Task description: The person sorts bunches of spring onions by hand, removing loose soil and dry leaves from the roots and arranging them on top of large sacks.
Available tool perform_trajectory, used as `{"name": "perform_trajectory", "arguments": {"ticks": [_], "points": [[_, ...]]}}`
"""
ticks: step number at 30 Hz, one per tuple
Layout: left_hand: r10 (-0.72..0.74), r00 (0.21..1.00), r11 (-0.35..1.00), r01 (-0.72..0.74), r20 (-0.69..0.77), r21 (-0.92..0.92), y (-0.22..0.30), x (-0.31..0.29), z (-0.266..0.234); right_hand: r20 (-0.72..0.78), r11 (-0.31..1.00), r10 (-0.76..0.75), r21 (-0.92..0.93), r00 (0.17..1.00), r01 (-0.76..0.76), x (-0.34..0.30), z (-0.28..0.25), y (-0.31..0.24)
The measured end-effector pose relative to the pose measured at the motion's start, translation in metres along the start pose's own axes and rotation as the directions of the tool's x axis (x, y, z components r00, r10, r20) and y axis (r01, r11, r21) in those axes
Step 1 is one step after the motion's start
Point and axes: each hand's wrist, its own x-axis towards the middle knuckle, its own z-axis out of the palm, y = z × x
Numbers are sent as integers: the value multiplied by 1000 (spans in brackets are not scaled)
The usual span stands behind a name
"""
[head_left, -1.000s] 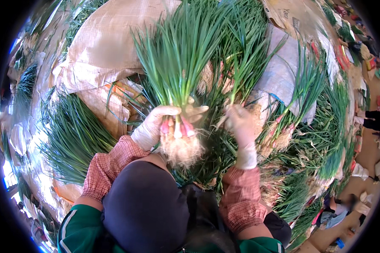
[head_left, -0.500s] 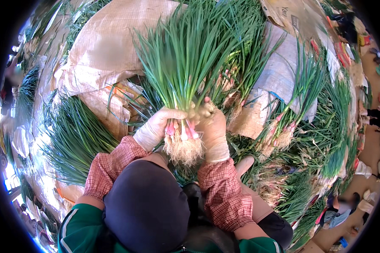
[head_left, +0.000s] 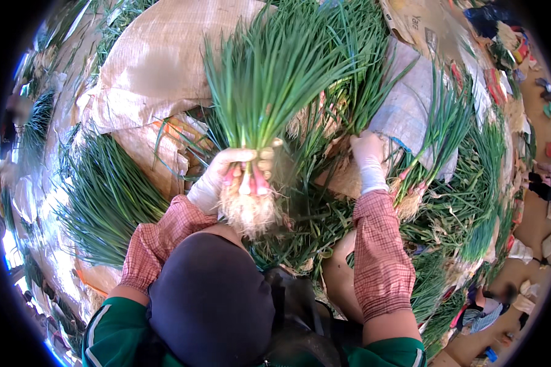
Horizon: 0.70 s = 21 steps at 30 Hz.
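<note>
My left hand (head_left: 226,168), in a pale glove, is closed round a thick bunch of spring onions (head_left: 269,92). Its pink-white bulbs and shaggy roots hang below the fingers, and the long green leaves fan out away from me. My right hand (head_left: 368,150), also gloved, is at the lower ends of other spring onions (head_left: 364,101) lying to the right. Its fingers look closed on their stalks, though the fingertips are partly hidden. A small separate bundle of spring onions (head_left: 425,150) lies just right of that hand.
A big pale woven sack (head_left: 165,55) lies at the far left, and a grey sack piece (head_left: 398,101) at the right. A heap of green leaves (head_left: 110,183) is on my left. Loose leaf trimmings (head_left: 306,232) cover the ground before me. At the far right edge people sit nearby.
My right hand has left the bunch and moved right to the spring onions lying there. The bunch in my left hand has shifted slightly left and is still held.
</note>
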Motion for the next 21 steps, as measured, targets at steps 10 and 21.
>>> {"name": "perform_trajectory", "arguments": {"ticks": [10,21], "points": [[198,973,979,-190,115,-70,16,-14,6,117,-406,-72,903,990,-136,-22,-2,47],[228,957,972,-235,179,20,21,-22,12,77,-193,-171,975,982,-110,-78,-23,11]]}}
